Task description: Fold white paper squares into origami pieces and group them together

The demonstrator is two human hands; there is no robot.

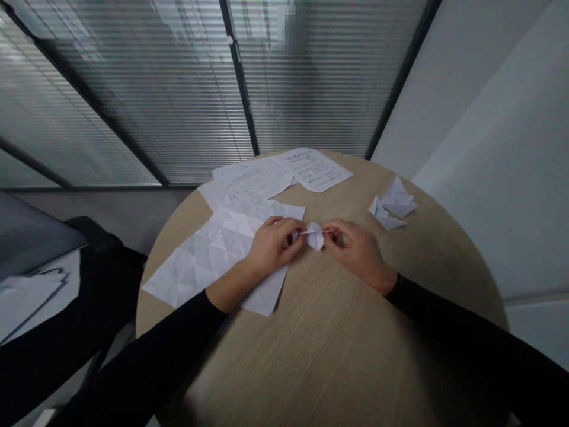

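Note:
Between my two hands is a small folded white paper piece (315,236), held just above the round wooden table (338,332). My left hand (274,242) pinches its left side between thumb and fingers. On the opposite side, my right hand (353,248) grips the other end, also in a pinch. A creased white sheet (208,249) with a grid of triangular folds lies under and left of my left hand. Several finished-looking folded paper shapes (399,198) sit to the right, beyond my right hand.
Printed sheets (311,169) lie at the table's far side, overlapping one another. A black chair (106,279) with white papers (40,290) on it stands at the left. Glass panels with blinds (186,89) rise behind the table, and a white wall (502,178) is at the right.

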